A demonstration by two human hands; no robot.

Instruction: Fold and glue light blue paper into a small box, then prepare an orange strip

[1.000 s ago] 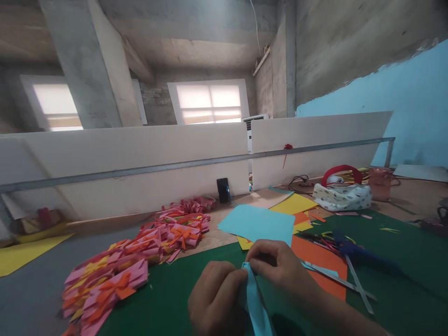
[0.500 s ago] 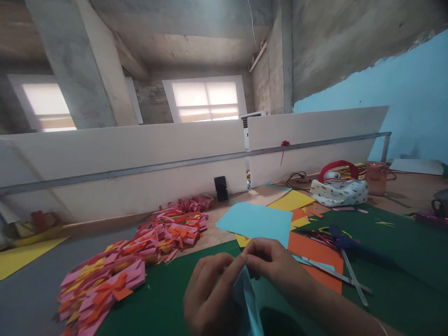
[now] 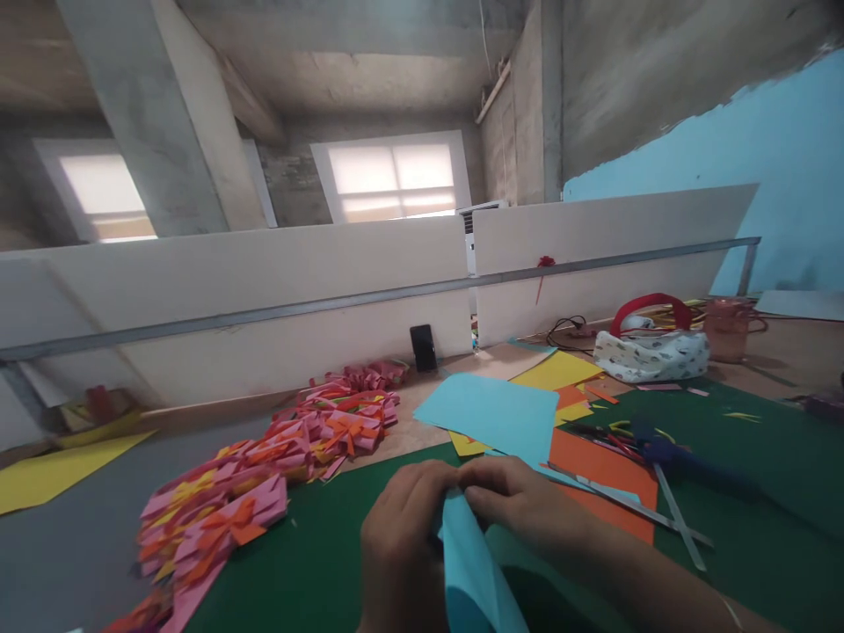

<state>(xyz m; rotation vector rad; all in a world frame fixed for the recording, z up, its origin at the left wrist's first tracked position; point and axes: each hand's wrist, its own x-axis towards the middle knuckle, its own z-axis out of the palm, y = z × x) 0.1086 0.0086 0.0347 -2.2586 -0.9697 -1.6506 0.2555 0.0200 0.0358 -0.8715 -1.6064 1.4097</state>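
Folded blue paper up close over green surface — left hand and right hand both pinched tight on its top end. Beyond: orange sheet, pink paper pile left, flat blue sheet, phone against white panel.

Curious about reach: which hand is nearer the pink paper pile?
Left. The left hand lies to the right of the pink paper pile, apart from it; the right hand is farther right.
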